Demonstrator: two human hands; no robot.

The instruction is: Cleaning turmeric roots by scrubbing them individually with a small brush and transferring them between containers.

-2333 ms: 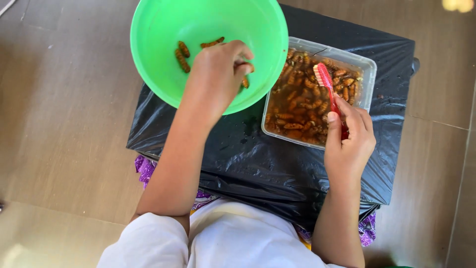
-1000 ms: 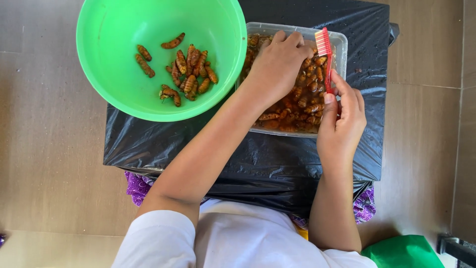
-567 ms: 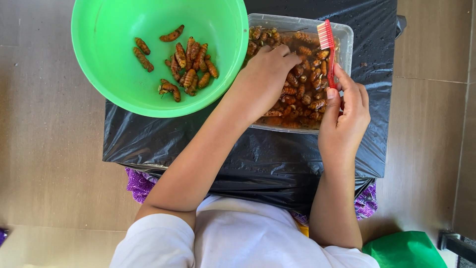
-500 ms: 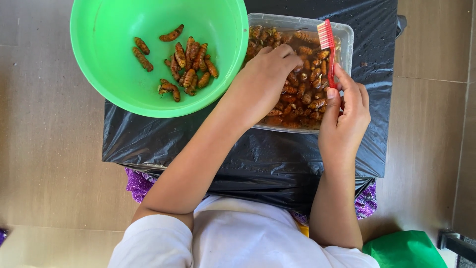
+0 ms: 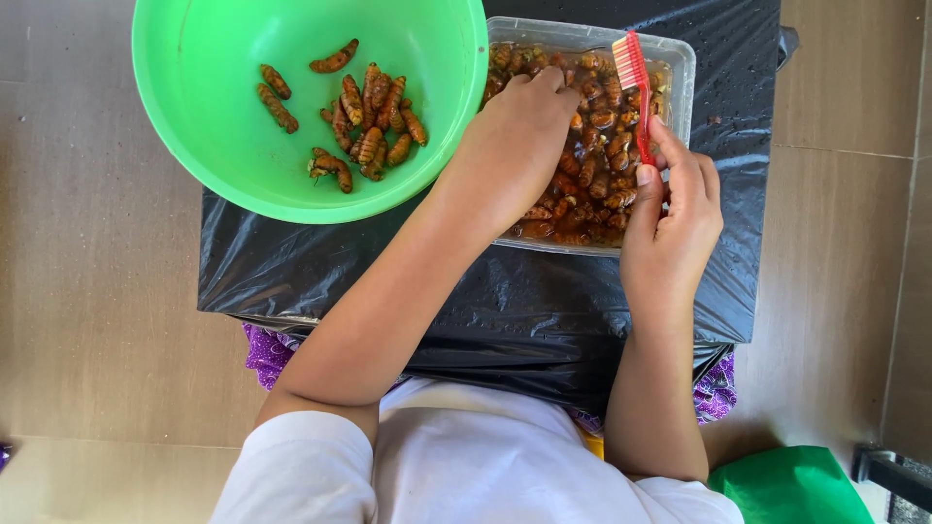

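picking brown larvae from the clear tub while holding a red brush

green bowl [image 5: 194,126] is sitting at ten o'clock, holding a few larvae [image 5: 364,116]; left hand [image 5: 515,146] is dipping curled fingers into the tub [image 5: 680,58] at one o'clock, pinch hidden; right hand [image 5: 675,223] is gripping the brush [image 5: 636,82] upright. better pinching one gently, keeping bristles clear.

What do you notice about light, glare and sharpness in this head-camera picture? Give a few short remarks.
Head view: soft, even light with only faint shadows; glare streaks on the crinkled black plastic sheet; green bowl bright but not washed out; left hand, right hand and red brush all sharp, no motion blur; the white shirt at the bottom edge looks slightly soft.
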